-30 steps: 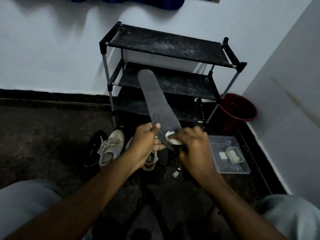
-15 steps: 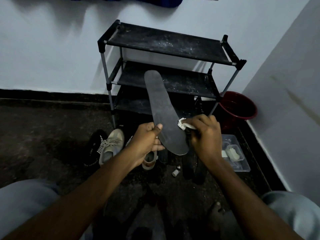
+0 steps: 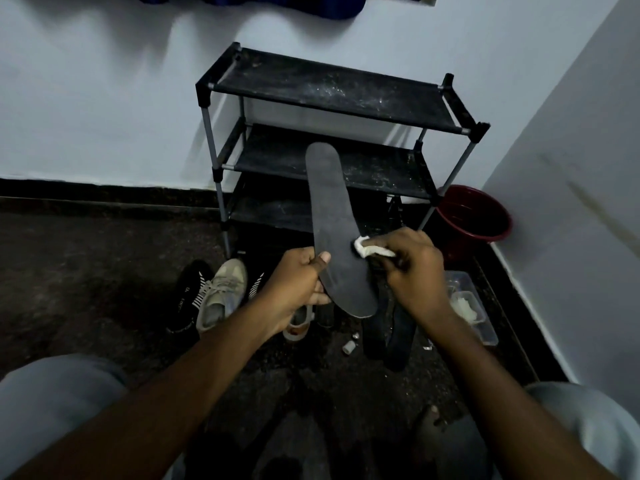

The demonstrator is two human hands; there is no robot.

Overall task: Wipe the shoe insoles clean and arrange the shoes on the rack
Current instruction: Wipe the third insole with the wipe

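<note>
Dim floor (image 3: 86, 271) fronts the rack (image 3: 332, 95). Left hand (image 3: 294, 285) pinches the insole (image 3: 332, 216) near its heel, toe at 12 o'clock. Right hand (image 3: 415, 271) clamps a wipe (image 3: 367, 249) against its 4 o'clock edge. Best to stroke full length, firmly, bracing underneath. Shoes (image 3: 221, 292) lie at 8 o'clock.

- 1 head-worn camera is looking forward and steeply down from above the person's lap, onto the floor (image 3: 86, 271) in a corner of 2 walls.
- It is sitting nearest to the 2 forearms, which are entering from the bottom edge. The left hand (image 3: 298, 282) gripping the insole (image 3: 332, 220) and the right hand (image 3: 415, 271) pinching the white wipe (image 3: 367, 249) are filling mid-frame.
- It is facing the shoe rack (image 3: 329, 95) at the far wall, with the red bucket (image 3: 474, 216) lying far right.
- Its wide lens is catching the left knee (image 3: 52, 403) and right knee (image 3: 581, 420) in the near corners.
</note>
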